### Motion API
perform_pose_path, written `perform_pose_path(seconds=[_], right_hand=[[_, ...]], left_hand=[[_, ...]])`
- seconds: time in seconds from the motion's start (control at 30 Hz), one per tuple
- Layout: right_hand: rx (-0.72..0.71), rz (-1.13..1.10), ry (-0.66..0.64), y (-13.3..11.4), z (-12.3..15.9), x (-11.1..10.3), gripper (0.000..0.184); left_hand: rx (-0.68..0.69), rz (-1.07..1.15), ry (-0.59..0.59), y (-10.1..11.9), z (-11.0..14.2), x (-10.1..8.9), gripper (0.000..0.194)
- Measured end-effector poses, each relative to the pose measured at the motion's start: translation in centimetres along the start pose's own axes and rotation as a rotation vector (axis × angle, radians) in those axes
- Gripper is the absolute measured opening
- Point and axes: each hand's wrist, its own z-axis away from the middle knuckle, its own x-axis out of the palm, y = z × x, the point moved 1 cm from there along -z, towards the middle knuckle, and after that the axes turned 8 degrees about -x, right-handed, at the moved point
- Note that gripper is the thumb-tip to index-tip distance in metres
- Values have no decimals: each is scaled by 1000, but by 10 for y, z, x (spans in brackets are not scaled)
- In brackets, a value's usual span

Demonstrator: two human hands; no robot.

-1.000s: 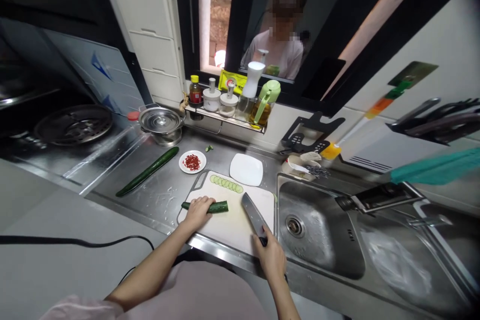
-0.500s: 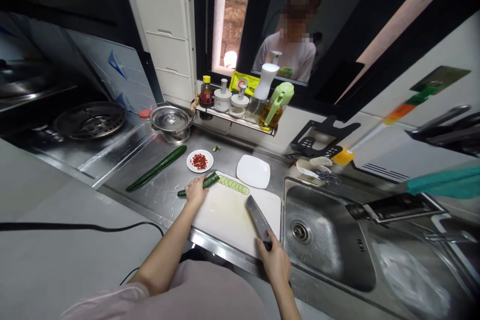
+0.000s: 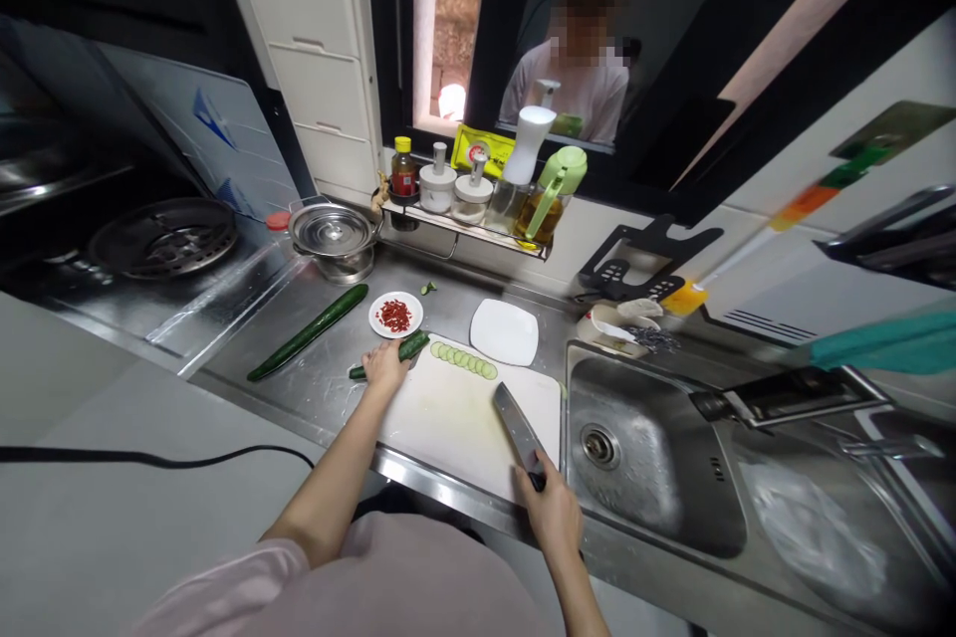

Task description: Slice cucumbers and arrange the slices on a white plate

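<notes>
Right hand (image 3: 553, 508) clamped on knife (image 3: 517, 426) handle; blade slants far-left over right side of board (image 3: 448, 428), can't tell if touching. Sink (image 3: 657, 488) right of board. Left hand (image 3: 386, 365) wrapped round cut cucumber (image 3: 414, 345) at board's far-left corner. Slices (image 3: 464, 360) overlap in a row along far edge. Whole cucumber (image 3: 309, 332) left. Beyond slices: plate (image 3: 505, 330); dish (image 3: 374, 318) of red bits (image 3: 394, 317) to its left.

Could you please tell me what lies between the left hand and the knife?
The head view shows bare cutting board between the left hand and the knife.
</notes>
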Motion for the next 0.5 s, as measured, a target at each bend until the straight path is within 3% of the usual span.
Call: perform_pose_path(seconds=[0.5], right_hand=[[12,6,-9,-4,1,-5,56]], left_hand=[[15,-51,31,1,6,4,48]])
